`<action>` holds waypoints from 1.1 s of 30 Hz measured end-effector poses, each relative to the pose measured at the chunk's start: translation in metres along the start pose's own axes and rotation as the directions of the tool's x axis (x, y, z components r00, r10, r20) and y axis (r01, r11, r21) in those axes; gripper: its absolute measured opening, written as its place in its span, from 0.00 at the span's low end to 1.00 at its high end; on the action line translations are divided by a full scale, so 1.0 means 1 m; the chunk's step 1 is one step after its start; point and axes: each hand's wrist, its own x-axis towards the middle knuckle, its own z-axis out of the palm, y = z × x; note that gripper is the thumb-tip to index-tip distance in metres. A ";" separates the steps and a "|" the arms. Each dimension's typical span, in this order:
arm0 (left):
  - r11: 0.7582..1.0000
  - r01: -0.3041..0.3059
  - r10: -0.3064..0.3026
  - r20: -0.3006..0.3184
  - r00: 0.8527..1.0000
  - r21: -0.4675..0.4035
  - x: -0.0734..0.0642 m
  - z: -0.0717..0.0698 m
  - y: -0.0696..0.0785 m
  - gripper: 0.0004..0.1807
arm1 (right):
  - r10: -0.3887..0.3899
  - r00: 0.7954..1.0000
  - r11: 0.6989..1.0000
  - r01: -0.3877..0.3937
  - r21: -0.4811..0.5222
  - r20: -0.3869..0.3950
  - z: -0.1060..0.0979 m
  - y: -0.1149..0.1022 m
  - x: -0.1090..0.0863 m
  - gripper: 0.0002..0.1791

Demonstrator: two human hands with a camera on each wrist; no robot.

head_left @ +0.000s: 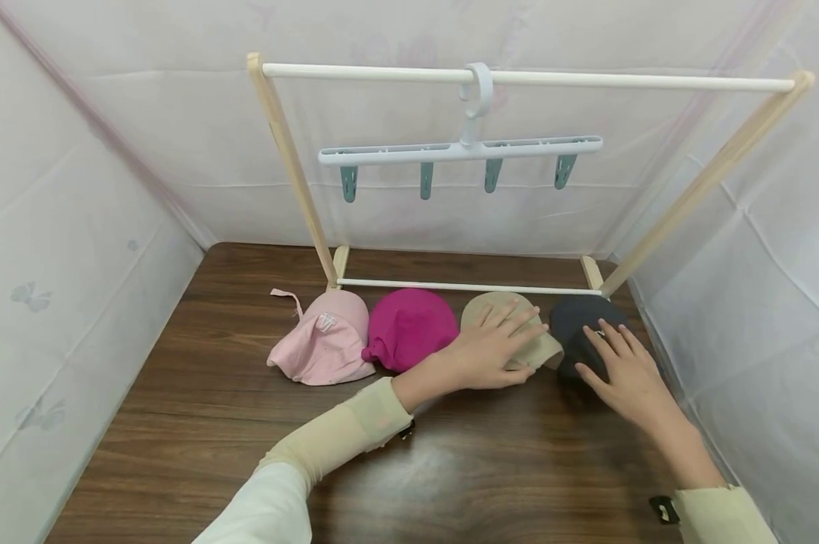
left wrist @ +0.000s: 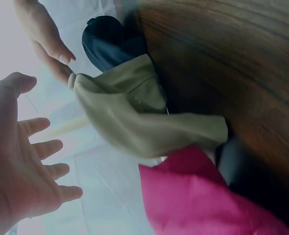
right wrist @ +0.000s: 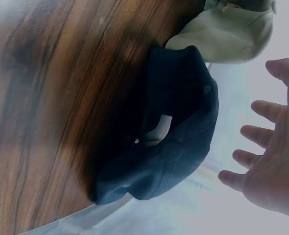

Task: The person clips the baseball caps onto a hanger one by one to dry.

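The 2 hands are well apart from each other, fingers of both spread. L hand [head_left: 487, 355] is over the beige cap [left wrist: 112, 115]; in L wrist view, a gap is seen betw. palm and cap. R hand [head_left: 630, 378] is in same manner over the dark cap [head_left: 571, 321], also w/ a gap (R wrist view shows a pale label [right wrist: 159, 131] inside this cap). Left of the beige one are the magenta cap [head_left: 412, 326], then the pink cap [head_left: 338, 351] w/ white emblem [head_left: 326, 323]; all 4 make one row on the brown table [head_left: 178, 423]. Behind stands the rack [head_left: 705, 185]; on its upper rod [head_left: 620, 80] hangs a pale hanger [head_left: 467, 153] w/ 4 green clips [head_left: 493, 175].
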 end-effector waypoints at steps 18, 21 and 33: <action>0.997 -0.066 0.063 0.073 0.995 0.045 0.020 0.020 0.037 0.40 | 0.099 0.994 0.995 -0.100 -0.010 -0.039 0.018 0.036 -0.040 0.55; 0.994 -0.099 0.095 0.083 0.992 0.043 0.023 0.020 0.043 0.39 | 0.099 0.994 0.995 -0.098 0.008 -0.055 0.022 0.042 -0.042 0.56; 0.947 -0.314 0.314 0.011 0.949 0.066 0.049 0.028 0.071 0.35 | 0.058 0.953 0.990 -0.016 0.140 -0.298 0.042 0.058 -0.045 0.56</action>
